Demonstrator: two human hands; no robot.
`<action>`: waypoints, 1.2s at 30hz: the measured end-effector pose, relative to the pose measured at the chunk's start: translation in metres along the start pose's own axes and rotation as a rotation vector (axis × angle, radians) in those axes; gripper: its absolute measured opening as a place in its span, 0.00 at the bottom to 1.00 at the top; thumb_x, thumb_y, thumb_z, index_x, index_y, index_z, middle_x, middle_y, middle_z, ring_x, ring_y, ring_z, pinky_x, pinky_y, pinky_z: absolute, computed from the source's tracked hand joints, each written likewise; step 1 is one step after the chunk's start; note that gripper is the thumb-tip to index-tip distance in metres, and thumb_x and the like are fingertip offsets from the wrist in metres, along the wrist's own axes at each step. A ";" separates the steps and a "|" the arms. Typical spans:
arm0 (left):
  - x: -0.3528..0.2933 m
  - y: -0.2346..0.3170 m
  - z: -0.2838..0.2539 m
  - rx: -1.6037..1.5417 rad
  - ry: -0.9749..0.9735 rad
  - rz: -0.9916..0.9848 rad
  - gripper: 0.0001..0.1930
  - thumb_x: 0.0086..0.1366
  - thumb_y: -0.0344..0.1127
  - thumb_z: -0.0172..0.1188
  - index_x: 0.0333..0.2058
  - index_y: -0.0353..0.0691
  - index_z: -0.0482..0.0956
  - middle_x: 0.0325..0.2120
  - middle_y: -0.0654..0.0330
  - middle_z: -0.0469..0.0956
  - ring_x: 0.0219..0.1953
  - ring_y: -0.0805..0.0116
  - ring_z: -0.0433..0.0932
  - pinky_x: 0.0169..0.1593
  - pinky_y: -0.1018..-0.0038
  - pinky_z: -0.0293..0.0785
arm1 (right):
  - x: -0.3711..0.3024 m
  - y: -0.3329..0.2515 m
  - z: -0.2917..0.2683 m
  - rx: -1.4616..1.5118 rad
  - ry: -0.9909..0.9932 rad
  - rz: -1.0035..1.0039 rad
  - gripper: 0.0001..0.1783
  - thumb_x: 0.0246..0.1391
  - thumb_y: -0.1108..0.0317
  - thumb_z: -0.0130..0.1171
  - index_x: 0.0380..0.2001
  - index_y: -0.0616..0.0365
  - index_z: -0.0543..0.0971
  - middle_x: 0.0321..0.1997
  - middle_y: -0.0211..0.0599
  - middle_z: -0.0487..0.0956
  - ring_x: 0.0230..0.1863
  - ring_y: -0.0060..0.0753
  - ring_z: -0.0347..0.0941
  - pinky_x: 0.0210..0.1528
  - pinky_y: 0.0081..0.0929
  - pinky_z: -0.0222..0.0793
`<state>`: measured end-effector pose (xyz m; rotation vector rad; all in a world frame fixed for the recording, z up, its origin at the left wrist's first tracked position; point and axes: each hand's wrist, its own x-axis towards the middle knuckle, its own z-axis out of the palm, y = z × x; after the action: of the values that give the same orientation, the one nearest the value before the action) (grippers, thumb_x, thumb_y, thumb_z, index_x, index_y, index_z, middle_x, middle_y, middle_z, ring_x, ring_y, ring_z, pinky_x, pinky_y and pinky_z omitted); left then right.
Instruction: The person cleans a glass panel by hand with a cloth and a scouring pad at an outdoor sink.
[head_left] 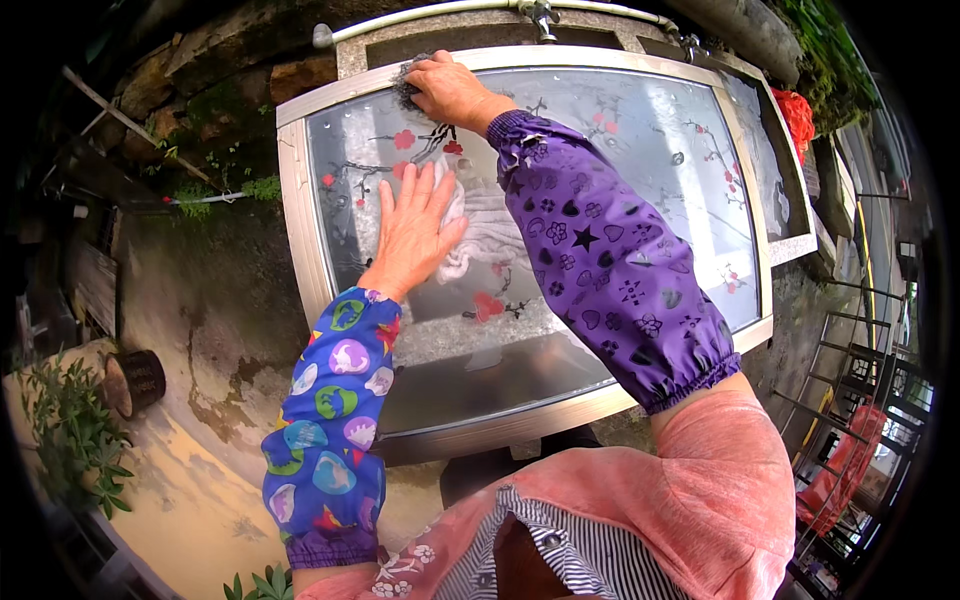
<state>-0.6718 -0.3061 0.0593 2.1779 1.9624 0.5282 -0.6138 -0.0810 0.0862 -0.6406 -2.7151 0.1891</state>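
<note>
I saw a framed glass panel [620,160] painted with red blossoms, lying outdoors over stone paving. My left hand [412,232] lay flat, fingers spread, holding nothing. My right hand [450,90] gripped a dark scrubber [407,88] at the far left corner; its fingers hid most of the pad.

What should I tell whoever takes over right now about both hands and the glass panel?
Left hand: flat and open on the glass panel, fingers spread, steadying it.
Right hand: shut on a dark scrubber, pressed at the panel's far left corner by the frame.
The panel lies flat over a stone sink, wet and soapy around the hands.
Done: suds in the middle near the left hand.
Left: cannot tell how much of the rest has been scrubbed; no rinse yet.
</note>
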 end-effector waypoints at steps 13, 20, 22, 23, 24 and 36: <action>-0.024 -0.006 -0.004 0.053 -0.045 -0.109 0.42 0.63 0.60 0.50 0.66 0.39 0.50 0.68 0.47 0.46 0.70 0.47 0.40 0.67 0.44 0.31 | 0.002 0.046 -0.023 -0.161 -0.120 0.479 0.15 0.47 0.65 0.55 0.36 0.59 0.83 0.41 0.45 0.81 0.52 0.54 0.69 0.49 0.42 0.71; -0.017 0.000 -0.012 0.074 -0.082 -0.082 0.40 0.64 0.60 0.48 0.66 0.40 0.53 0.68 0.50 0.47 0.70 0.46 0.40 0.68 0.45 0.31 | 0.030 0.004 -0.004 -0.084 -0.084 0.153 0.16 0.50 0.61 0.55 0.43 0.50 0.80 0.45 0.37 0.80 0.53 0.46 0.68 0.53 0.41 0.69; -0.025 -0.006 -0.010 0.095 -0.051 -0.083 0.40 0.64 0.61 0.48 0.66 0.40 0.53 0.68 0.50 0.47 0.70 0.46 0.41 0.68 0.46 0.31 | 0.000 0.044 -0.019 -0.085 -0.059 0.328 0.18 0.52 0.60 0.55 0.47 0.46 0.79 0.49 0.33 0.78 0.54 0.45 0.68 0.54 0.41 0.68; -0.026 -0.007 -0.008 0.096 -0.033 -0.084 0.40 0.63 0.61 0.49 0.66 0.40 0.54 0.68 0.50 0.48 0.70 0.46 0.41 0.68 0.46 0.31 | -0.019 0.066 -0.033 -0.121 -0.106 0.459 0.19 0.52 0.60 0.55 0.49 0.45 0.78 0.49 0.33 0.78 0.54 0.44 0.68 0.54 0.41 0.69; -0.021 -0.004 -0.004 0.092 -0.007 -0.072 0.40 0.63 0.61 0.49 0.65 0.40 0.55 0.68 0.50 0.49 0.70 0.46 0.42 0.68 0.46 0.32 | -0.045 0.099 -0.045 -0.175 -0.037 0.508 0.18 0.52 0.62 0.51 0.46 0.43 0.80 0.49 0.31 0.79 0.54 0.43 0.69 0.54 0.43 0.67; -0.010 -0.007 -0.015 0.052 -0.146 -0.109 0.40 0.64 0.61 0.47 0.66 0.41 0.52 0.68 0.49 0.46 0.70 0.44 0.39 0.67 0.43 0.32 | 0.031 -0.008 0.000 -0.117 -0.152 0.167 0.17 0.49 0.63 0.56 0.45 0.50 0.80 0.49 0.34 0.77 0.54 0.45 0.67 0.55 0.39 0.67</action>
<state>-0.6843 -0.3173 0.0696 2.0602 2.0224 0.2968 -0.6432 -0.0740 0.0968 -0.9227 -2.8337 0.1250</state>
